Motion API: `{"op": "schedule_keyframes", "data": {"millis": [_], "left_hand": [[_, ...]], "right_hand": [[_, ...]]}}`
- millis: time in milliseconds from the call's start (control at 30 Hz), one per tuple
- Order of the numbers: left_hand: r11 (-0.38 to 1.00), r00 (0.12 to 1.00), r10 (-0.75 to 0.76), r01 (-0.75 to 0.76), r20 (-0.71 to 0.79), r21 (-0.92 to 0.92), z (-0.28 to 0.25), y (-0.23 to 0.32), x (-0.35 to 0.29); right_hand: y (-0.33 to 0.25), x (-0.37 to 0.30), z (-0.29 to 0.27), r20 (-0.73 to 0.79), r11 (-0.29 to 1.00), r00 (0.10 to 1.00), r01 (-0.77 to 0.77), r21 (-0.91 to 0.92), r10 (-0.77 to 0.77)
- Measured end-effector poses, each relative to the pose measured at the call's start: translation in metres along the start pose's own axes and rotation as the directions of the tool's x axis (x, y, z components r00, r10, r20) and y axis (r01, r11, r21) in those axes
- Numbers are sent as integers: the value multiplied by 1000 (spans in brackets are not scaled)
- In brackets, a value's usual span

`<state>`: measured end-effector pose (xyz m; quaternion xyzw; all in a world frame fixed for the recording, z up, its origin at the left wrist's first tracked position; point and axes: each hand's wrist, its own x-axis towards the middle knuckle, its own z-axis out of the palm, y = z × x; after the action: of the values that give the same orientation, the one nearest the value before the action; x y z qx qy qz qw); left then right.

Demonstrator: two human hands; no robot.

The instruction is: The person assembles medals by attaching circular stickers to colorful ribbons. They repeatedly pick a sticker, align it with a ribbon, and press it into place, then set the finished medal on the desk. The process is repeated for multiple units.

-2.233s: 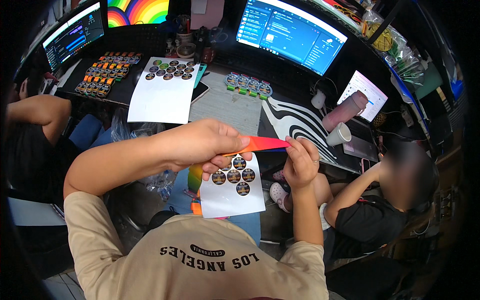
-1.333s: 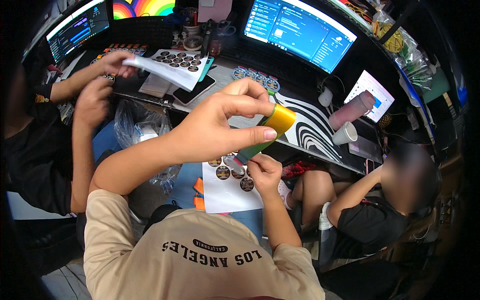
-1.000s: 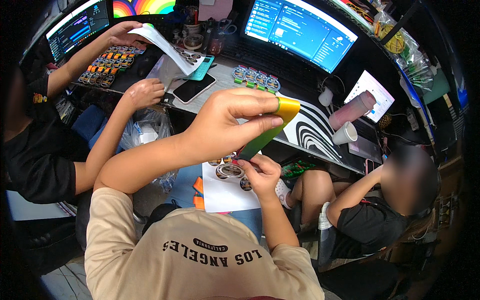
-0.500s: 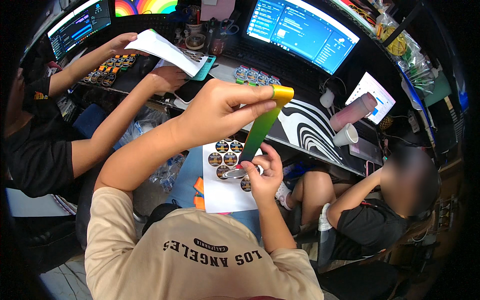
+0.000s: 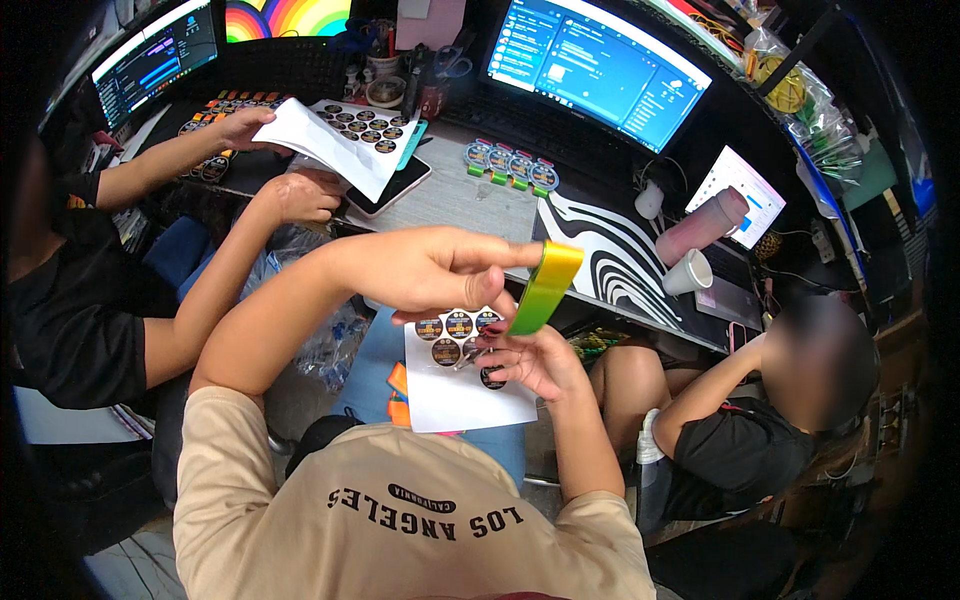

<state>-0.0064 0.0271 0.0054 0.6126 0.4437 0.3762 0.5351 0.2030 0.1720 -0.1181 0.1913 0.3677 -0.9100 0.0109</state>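
Both hands meet over the lap. Left hand pinches the top end of a flat green-to-yellow paper strip between thumb and fingertips, closed tight on it, so the strip hangs tilted down towards the other hand. Right hand lies curled on a white sheet of round dark stickers, fingertips pressed on one of the stickers beside the strip's lower end (whether it actually grips anything cannot be told). That sheet rests on a blue surface on the lap, with small orange pieces just beside its left edge.

To the left, a person in a black top holds up a second white sticker sheet with one hand, the other hand just under it, above a phone in a teal case. On the grey desk sits a row of four round badges on green stands, then a black-and-white swirl mat, a white paper cup and a pink cylinder. Lit monitors stand along the back. Another person in black sits low at the right.
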Motion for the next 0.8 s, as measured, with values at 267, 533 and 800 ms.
{"op": "schedule_keyframes", "data": {"millis": [267, 533, 800], "left_hand": [[966, 937, -134, 196, 322, -167, 12, -24, 4], [978, 959, -57, 111, 278, -179, 8, -15, 3], [986, 993, -29, 47, 112, -159, 12, -11, 7]], "right_hand": [[-33, -29, 30, 415, -221, 288, 524, -823, -863], [-75, -62, 62, 891, -894, 427, 325, -309, -154], [-95, -65, 85, 940, -956, 282, -160, 245, 194]]}}
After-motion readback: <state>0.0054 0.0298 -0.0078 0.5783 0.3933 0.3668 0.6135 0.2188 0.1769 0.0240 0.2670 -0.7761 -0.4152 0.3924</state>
